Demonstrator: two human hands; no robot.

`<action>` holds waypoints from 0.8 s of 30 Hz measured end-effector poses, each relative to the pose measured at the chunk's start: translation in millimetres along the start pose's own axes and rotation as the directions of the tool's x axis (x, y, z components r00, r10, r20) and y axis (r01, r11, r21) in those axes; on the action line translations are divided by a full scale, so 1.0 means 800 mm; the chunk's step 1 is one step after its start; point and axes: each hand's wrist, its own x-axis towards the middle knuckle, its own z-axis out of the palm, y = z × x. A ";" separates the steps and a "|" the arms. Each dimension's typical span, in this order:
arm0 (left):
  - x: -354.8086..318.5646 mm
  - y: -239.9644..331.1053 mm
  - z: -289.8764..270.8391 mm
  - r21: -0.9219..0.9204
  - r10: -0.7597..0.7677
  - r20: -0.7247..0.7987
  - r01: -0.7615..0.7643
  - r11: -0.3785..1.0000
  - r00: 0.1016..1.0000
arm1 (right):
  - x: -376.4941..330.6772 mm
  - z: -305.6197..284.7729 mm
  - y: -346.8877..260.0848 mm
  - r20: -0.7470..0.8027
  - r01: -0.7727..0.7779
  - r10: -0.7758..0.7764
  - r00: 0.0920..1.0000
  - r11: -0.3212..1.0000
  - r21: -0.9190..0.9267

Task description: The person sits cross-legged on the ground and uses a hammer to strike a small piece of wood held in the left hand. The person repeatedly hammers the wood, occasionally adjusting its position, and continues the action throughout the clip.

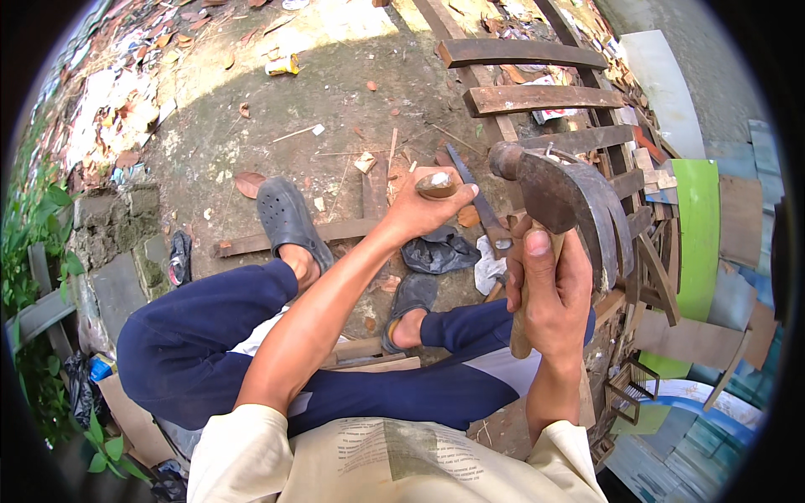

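My right hand (553, 293) is wrapped round the wooden handle (521, 331) of a claw hammer, its thumb pressed along the upper part. The rusty hammer head (549, 189) is raised close to the camera, with the claw toward the right. My left hand (423, 205) is closed round a wooden-handled tool (438, 182); only its rounded, pale-topped end shows above the fist, and its lower part is hidden. A wooden board (375, 186) lies just beyond that hand. Beside it on the ground is a saw (474, 186) with a dark blade.
A slatted wooden frame (537, 99) stretches along the right. A wooden bar (243, 246) lies partly under my left shoe (289, 218). Between my feet are a black plastic bag (440, 251) and a white scrap (489, 267). A green panel (698, 251) stands farther right; broken blocks (113, 222) are at left.
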 end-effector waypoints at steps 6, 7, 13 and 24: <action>0.001 -0.015 0.016 -0.070 0.211 0.083 -0.206 0.976 0.974 | 0.013 -0.001 -0.010 0.092 -0.277 0.323 0.942 0.903 -0.328; -0.001 -0.017 0.014 -0.035 0.162 0.112 -0.159 0.987 0.980 | 0.004 -0.003 -0.008 0.063 -0.254 0.283 0.957 0.924 -0.286; 0.003 -0.011 0.016 -0.021 0.106 0.197 -0.104 0.994 0.975 | -0.020 0.000 0.026 -0.090 -0.016 0.012 0.996 0.999 -0.039; -0.006 -0.037 0.025 -0.015 0.232 0.152 -0.233 0.972 0.961 | -0.014 0.004 0.048 0.061 -0.091 0.131 0.990 0.894 -0.439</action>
